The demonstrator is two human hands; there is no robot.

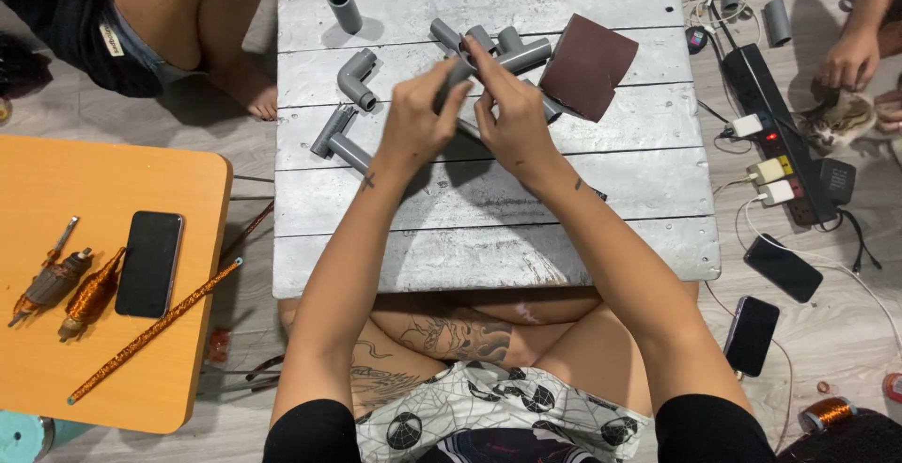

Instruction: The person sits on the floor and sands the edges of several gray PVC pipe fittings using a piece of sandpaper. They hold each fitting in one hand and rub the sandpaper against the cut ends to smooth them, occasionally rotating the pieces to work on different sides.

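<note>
A grey pipe assembly [489, 57] is gripped between the left hand [420, 123] and right hand [512, 117], both closed on it, above the grey table [489, 237] (brown sandpaper [587, 65] just beside).

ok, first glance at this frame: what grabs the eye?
Both hands meet at the middle of the grey plank table: the left hand and right hand grip a grey pipe assembly between them. Loose grey pipe elbows lie to their left and a dark red-brown sandpaper sheet to their right. On the orange table at far left sit a black phone and copper-wound motor parts.
</note>
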